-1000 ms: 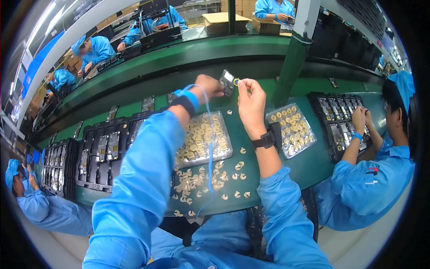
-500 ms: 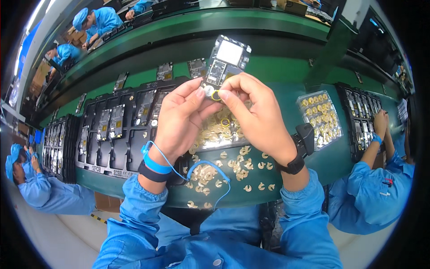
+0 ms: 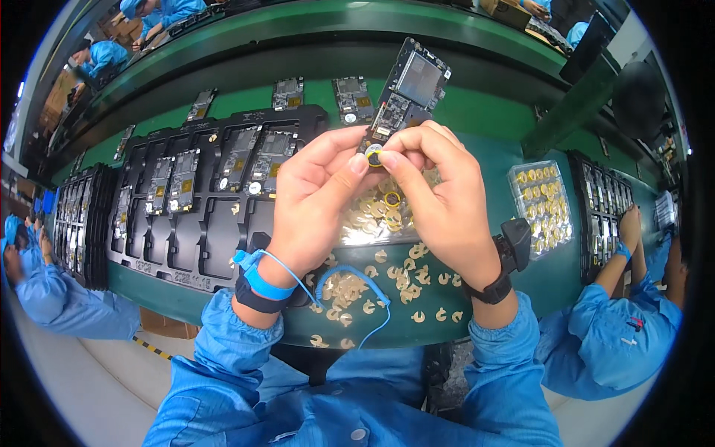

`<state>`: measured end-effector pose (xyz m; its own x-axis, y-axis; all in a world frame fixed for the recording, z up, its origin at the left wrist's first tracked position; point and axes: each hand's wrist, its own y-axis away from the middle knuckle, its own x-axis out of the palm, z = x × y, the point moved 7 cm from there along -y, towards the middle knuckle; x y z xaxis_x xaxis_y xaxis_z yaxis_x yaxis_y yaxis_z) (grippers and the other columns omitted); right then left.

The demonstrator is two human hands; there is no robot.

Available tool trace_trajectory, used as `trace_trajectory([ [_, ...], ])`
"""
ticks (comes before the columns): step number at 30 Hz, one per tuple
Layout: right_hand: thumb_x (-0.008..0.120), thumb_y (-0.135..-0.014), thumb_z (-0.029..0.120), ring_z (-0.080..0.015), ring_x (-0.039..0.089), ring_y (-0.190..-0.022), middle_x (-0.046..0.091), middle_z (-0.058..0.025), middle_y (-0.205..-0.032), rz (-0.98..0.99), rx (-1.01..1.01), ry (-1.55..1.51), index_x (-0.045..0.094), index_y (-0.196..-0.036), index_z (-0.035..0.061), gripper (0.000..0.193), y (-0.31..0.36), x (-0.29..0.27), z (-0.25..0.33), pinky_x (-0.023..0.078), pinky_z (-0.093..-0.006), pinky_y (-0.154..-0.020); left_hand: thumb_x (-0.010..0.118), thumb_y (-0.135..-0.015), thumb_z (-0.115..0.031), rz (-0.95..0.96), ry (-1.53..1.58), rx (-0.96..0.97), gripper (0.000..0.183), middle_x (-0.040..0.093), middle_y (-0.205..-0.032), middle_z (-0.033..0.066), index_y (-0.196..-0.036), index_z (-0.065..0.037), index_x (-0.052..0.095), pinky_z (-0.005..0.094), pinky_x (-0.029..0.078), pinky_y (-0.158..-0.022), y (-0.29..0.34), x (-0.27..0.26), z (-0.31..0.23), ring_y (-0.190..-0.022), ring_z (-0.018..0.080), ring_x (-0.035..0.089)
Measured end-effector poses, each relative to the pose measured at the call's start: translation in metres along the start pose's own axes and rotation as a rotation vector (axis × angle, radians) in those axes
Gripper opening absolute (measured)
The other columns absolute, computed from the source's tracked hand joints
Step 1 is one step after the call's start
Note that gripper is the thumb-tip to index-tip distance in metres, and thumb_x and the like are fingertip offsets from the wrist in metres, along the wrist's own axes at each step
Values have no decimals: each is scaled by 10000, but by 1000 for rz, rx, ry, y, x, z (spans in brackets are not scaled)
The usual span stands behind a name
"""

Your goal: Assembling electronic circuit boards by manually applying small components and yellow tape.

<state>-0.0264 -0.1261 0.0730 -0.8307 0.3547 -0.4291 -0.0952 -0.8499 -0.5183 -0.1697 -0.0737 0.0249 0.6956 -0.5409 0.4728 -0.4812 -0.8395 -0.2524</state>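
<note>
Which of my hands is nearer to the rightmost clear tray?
Right. Your right hand is to the left of the rightmost clear tray; your left hand is farther left, beyond the right hand.

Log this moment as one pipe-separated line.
left hand: grips circuit board at lower end | right hand: holds yellow-rimmed disc at that end | nearby: loose gold pieces on green table, black tray

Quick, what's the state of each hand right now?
Left hand: closed, holding the circuit board near its lower end.
Right hand: closed, pinching the yellow ring there.
</note>
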Motion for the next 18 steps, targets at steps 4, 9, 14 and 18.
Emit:
trace_trajectory([
  [4,731,-948,120,-255,555,-821,598,-73,-829,-14,-19,22,692,-952,44,86,0,1,2,436,-380,-802,590,-1079,-31,-14,-20,23,360,693,-1326,208,-1415,92,556,389,586,-1072,1,-2,1,-1216,242,693],
  [9,729,-948,124,-261,548,-808,590,-71,-823,-39,-72,94,687,-937,50,85,0,1,8,426,-386,-780,598,-1067,-6,-19,-47,50,354,693,-1316,214,-1401,105,559,394,590,-1066,3,2,-4,-1218,243,689],
  [14,741,-933,116,-249,539,-778,591,-64,-817,-89,-101,86,685,-922,51,87,3,1,10,417,-384,-765,622,-1040,42,-54,-148,89,357,710,-1287,210,-1385,109,565,393,590,-1057,6,7,-7,-1208,237,690],
  [18,767,-904,83,-228,536,-742,595,-55,-792,-126,-109,27,692,-900,50,82,5,0,14,418,-371,-746,625,-1035,54,-60,-112,98,347,718,-1276,210,-1373,111,570,384,597,-1040,8,4,-7,-1190,231,697],
])
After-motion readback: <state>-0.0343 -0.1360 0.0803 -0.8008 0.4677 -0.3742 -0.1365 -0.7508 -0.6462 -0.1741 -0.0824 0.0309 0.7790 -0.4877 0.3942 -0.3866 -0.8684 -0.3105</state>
